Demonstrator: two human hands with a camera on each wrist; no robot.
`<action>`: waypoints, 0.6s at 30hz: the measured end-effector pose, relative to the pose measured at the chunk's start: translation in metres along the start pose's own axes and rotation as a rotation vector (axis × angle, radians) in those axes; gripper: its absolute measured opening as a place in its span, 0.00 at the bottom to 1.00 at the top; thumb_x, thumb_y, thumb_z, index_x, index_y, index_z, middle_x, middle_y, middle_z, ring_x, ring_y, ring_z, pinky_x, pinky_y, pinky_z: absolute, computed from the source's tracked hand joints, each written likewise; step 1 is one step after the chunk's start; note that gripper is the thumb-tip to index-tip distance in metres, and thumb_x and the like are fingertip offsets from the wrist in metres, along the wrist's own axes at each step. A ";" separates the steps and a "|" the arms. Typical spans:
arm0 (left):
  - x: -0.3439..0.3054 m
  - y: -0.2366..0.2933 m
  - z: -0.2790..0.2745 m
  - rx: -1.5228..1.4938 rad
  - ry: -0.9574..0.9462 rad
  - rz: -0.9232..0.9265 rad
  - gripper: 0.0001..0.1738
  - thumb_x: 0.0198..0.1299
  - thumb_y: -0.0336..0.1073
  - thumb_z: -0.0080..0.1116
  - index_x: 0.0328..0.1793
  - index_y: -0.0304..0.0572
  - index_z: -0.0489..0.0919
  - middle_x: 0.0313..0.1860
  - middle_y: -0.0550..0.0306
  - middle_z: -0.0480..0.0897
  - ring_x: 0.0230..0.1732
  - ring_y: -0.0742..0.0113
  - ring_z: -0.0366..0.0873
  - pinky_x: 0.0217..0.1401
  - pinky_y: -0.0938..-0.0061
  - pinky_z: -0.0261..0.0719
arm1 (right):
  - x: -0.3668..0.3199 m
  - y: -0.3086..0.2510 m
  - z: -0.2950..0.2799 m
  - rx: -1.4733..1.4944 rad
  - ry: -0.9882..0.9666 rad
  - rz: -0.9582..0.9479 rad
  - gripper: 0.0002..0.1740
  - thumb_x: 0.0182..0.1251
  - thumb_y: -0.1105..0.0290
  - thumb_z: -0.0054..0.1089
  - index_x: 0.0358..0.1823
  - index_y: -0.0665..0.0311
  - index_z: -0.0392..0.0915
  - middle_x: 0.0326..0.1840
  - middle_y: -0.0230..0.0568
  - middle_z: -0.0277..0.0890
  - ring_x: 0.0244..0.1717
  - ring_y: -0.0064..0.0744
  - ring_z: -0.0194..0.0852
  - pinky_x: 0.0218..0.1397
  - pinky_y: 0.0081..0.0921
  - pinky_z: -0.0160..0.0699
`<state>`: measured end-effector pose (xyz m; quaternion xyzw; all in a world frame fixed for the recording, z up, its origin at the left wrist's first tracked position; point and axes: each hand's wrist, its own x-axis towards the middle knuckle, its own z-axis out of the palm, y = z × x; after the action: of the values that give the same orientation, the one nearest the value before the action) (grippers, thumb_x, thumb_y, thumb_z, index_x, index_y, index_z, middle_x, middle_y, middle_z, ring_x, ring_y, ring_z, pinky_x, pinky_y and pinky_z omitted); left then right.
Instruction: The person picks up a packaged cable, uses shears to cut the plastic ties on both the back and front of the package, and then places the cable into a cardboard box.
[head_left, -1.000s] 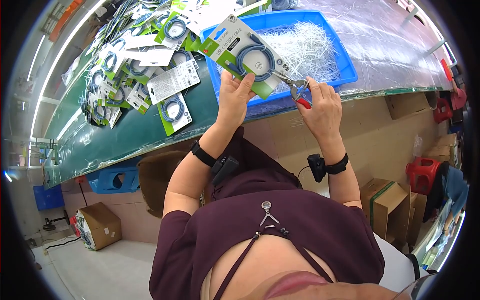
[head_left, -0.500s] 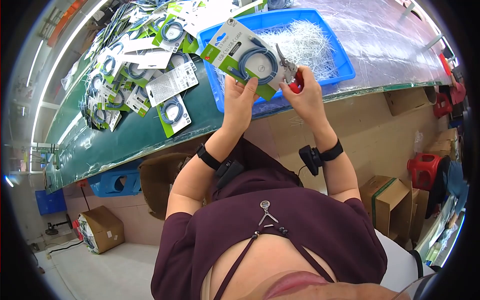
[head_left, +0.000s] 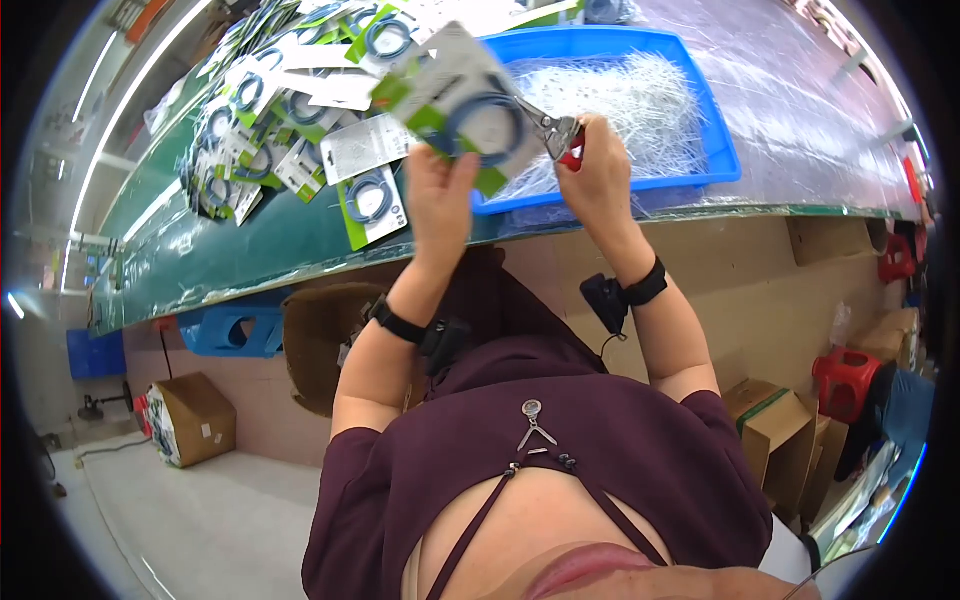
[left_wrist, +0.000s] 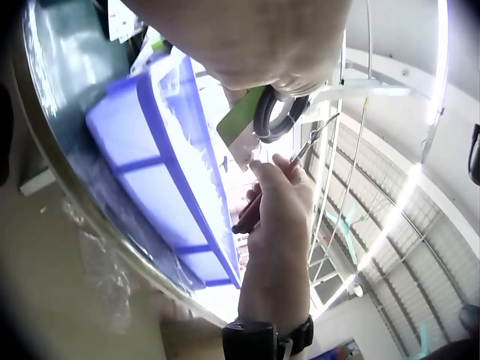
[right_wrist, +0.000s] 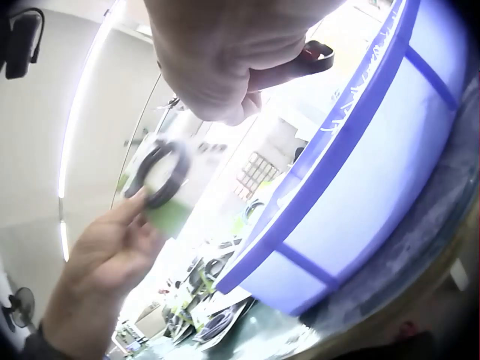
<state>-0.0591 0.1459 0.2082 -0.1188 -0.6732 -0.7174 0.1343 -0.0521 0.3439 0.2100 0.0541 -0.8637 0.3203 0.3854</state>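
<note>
My left hand (head_left: 440,205) grips the lower edge of a carded USB-C cable (head_left: 455,110), thumb across its front. The card is white and green with a coiled blue cable on it, blurred in the head view. Between the fingers and palm of my right hand (head_left: 600,170) are red-handled snips (head_left: 553,132), their metal tips at the coil's right side. In the left wrist view the snips (left_wrist: 251,214) point up beside the coil (left_wrist: 279,118). The right wrist view shows the left hand (right_wrist: 109,259) pinching the card near the coil (right_wrist: 161,176).
Under the hands, a blue tray (head_left: 722,150) holds a heap of thin white plastic strips (head_left: 620,110). Many carded cables (head_left: 372,200) lie piled to the left on the green tabletop (head_left: 290,255). The table's front edge runs just below the tray. Cardboard boxes (head_left: 770,420) stand on the floor.
One second ago the snips' tips were at the coil's lower right; half a second ago they pointed up, apart from it. Now they are back against its right side, and both hands have shifted left.
</note>
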 end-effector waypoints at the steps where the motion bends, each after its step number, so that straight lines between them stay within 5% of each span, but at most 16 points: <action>1: 0.001 0.006 -0.022 0.144 0.119 0.050 0.12 0.65 0.28 0.59 0.50 0.41 0.68 0.37 0.63 0.76 0.31 0.81 0.68 0.31 0.85 0.68 | 0.004 0.001 0.007 -0.095 0.011 -0.095 0.18 0.53 0.77 0.64 0.43 0.66 0.67 0.31 0.49 0.75 0.31 0.49 0.76 0.34 0.41 0.73; 3: -0.003 0.031 -0.079 -0.045 0.365 -0.002 0.12 0.66 0.30 0.58 0.50 0.41 0.67 0.38 0.63 0.76 0.32 0.81 0.70 0.32 0.83 0.70 | 0.013 0.020 0.010 -0.074 -0.089 -0.042 0.17 0.52 0.76 0.63 0.42 0.65 0.67 0.31 0.51 0.75 0.32 0.56 0.74 0.34 0.48 0.70; 8: -0.095 0.029 -0.263 0.129 0.568 -0.075 0.15 0.66 0.31 0.58 0.54 0.39 0.67 0.45 0.59 0.77 0.44 0.73 0.75 0.44 0.77 0.76 | 0.028 0.064 -0.006 -0.279 -0.182 0.177 0.19 0.58 0.63 0.69 0.41 0.64 0.69 0.31 0.47 0.75 0.33 0.48 0.76 0.36 0.40 0.73; 10: -0.149 -0.005 -0.332 0.668 0.491 -0.314 0.21 0.66 0.31 0.58 0.62 0.36 0.65 0.52 0.51 0.77 0.53 0.64 0.76 0.54 0.72 0.76 | 0.028 0.058 -0.019 -0.141 -0.122 0.201 0.22 0.58 0.59 0.71 0.46 0.65 0.73 0.32 0.44 0.75 0.34 0.40 0.75 0.40 0.34 0.73; 14: -0.169 -0.007 -0.318 1.141 0.510 -0.257 0.25 0.67 0.32 0.56 0.67 0.32 0.63 0.56 0.45 0.77 0.58 0.60 0.76 0.60 0.71 0.74 | 0.013 0.045 -0.028 -0.113 -0.052 0.090 0.29 0.58 0.57 0.72 0.55 0.66 0.74 0.36 0.42 0.76 0.37 0.34 0.73 0.45 0.30 0.73; 18: -0.089 -0.003 -0.249 0.739 0.283 -0.217 0.26 0.65 0.33 0.58 0.67 0.33 0.68 0.60 0.41 0.76 0.62 0.54 0.74 0.66 0.65 0.70 | 0.000 0.023 -0.032 -0.054 -0.180 0.135 0.33 0.58 0.58 0.72 0.60 0.68 0.73 0.41 0.42 0.77 0.40 0.33 0.74 0.48 0.29 0.74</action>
<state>0.0254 -0.0992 0.1581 0.1091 -0.8690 -0.4466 0.1828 -0.0398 0.3808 0.2144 0.0141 -0.9048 0.3159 0.2852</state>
